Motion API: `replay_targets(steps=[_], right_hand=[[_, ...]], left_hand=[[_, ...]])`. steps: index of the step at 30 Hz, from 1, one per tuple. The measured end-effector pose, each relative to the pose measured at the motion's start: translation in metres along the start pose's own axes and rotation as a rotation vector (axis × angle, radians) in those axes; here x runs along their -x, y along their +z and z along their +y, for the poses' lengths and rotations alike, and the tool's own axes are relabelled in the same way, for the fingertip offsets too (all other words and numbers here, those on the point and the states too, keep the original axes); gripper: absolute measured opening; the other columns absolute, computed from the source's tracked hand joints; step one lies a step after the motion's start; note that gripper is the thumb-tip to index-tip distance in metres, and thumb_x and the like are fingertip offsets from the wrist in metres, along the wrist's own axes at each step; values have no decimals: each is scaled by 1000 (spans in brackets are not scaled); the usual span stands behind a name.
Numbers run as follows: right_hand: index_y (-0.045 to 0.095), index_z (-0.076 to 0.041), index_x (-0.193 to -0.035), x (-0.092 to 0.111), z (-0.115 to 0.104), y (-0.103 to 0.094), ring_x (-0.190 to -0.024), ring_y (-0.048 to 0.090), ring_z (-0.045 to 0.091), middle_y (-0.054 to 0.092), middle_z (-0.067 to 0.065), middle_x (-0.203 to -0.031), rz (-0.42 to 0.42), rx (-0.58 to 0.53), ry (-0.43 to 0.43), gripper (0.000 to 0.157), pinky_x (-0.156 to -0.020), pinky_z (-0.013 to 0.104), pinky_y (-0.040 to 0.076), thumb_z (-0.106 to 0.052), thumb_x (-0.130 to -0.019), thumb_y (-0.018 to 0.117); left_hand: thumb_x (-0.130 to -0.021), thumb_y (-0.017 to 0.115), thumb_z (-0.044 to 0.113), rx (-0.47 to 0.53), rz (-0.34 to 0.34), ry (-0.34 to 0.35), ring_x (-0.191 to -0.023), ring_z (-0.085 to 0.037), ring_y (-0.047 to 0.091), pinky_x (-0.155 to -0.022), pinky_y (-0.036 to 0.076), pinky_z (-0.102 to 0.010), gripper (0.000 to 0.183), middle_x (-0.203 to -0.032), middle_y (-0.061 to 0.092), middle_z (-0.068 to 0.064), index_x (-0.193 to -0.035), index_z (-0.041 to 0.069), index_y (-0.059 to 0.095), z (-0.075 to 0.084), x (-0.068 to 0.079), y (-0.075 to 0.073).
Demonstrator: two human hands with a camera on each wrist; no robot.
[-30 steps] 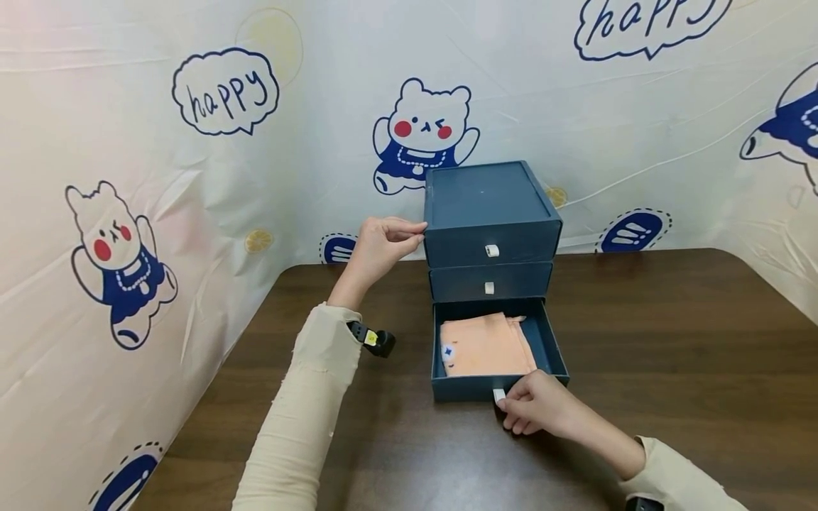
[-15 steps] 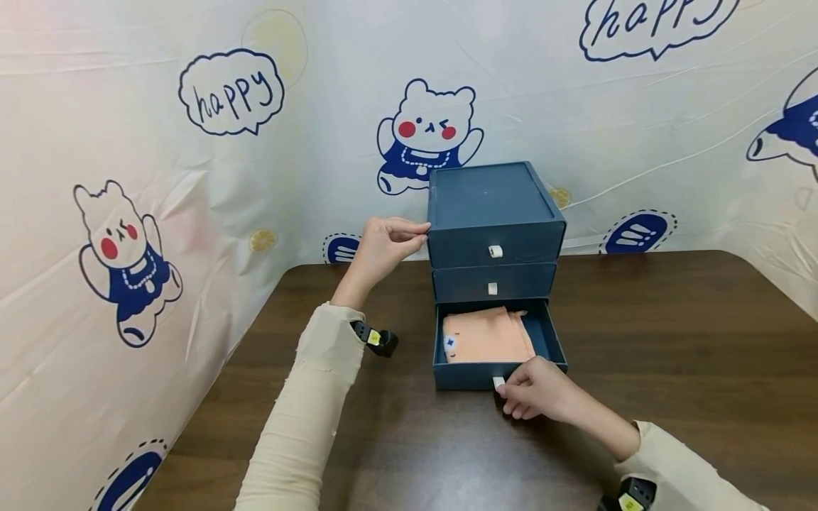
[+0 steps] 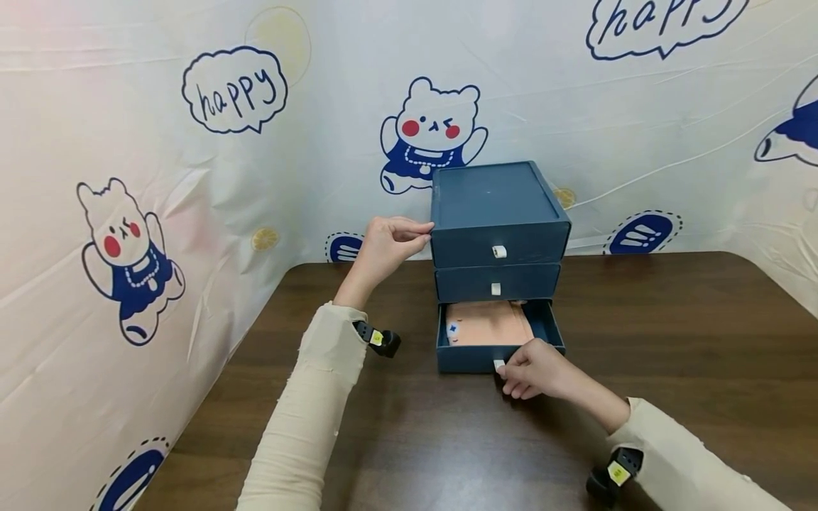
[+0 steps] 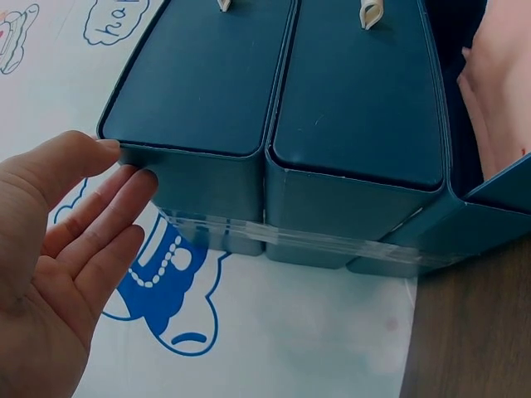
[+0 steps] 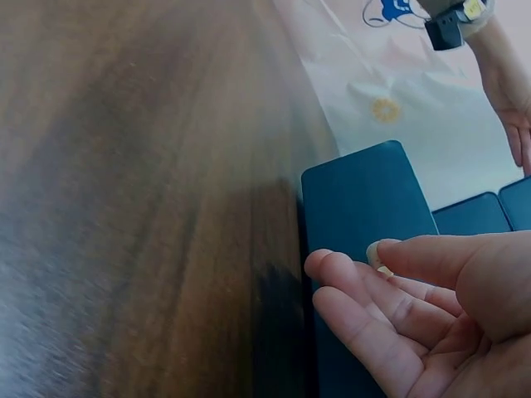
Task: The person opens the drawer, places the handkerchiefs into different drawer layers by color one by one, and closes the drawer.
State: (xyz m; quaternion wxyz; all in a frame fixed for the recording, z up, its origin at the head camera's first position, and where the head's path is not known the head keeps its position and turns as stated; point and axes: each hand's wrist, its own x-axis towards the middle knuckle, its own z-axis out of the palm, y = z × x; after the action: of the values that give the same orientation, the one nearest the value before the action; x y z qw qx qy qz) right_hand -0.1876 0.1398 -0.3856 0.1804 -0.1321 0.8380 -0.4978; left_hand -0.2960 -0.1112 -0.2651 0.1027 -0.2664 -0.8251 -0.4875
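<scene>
A dark blue desktop drawer unit [image 3: 492,195] with three stacked drawers stands on the table. Its bottom drawer [image 3: 461,360] is pulled partway out and holds a folded peach cloth [image 3: 491,326] with a small blue motif. My right hand [image 3: 538,370] pinches the white pull tab [image 5: 380,259] on that drawer's front between thumb and fingers. At the unit's upper left front corner, my left hand [image 3: 386,245] touches with fairly straight fingers. In the left wrist view the thumb lies at the front edge and the other fingers [image 4: 124,195] are at the side wall.
The upper drawer [image 3: 469,247] and the middle drawer [image 3: 463,284] are closed, each with a white tab. Clear tape [image 4: 332,240] runs along the unit's side. A printed white sheet [image 3: 319,142] hangs behind the brown wooden table [image 3: 409,433].
My right hand has moved away from me with the tab, and the bottom drawer has slid further into the unit, carrying the cloth. My left hand has stayed at the corner.
</scene>
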Motion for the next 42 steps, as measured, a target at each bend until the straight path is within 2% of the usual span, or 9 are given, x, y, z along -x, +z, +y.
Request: replay_targets(steps=[10,22,32,42], right_hand=[[69,8,-84,-21,1,-11,-59,64,19,67,11,-68,23,11,32,20,-56,32,55,-8,-89,58],[67,11,-88,-40,2,-22,-61,64,19,67,13,-70,38,30,20,23,-58,32,55,-8,-91,55],[67,12,-89,-54,0,-26,-65,66,26,67,15,-73,94,58,27,27,-60,36,56,-13,-92,55],[67,12,-91,-63,2,-27,-67,66,26,67,15,-74,147,87,43,30,-60,36,55,-16,-93,55]], left_hand=[[-84,66,8,-2,-4,2,-85,-15,63,-72,53,-27,22,-100,66,-5,-105,7,70,-2,-1,0],[-83,67,7,20,-7,6,-84,-15,63,-70,53,-28,22,-99,66,-5,-105,7,70,-2,-1,-1],[-84,67,8,17,-7,3,-84,-15,63,-71,53,-28,22,-100,66,-5,-105,8,70,-3,0,-2],[-83,67,7,0,-7,22,-83,-13,63,-71,53,-27,22,-98,66,-4,-105,8,70,-4,-1,-1]])
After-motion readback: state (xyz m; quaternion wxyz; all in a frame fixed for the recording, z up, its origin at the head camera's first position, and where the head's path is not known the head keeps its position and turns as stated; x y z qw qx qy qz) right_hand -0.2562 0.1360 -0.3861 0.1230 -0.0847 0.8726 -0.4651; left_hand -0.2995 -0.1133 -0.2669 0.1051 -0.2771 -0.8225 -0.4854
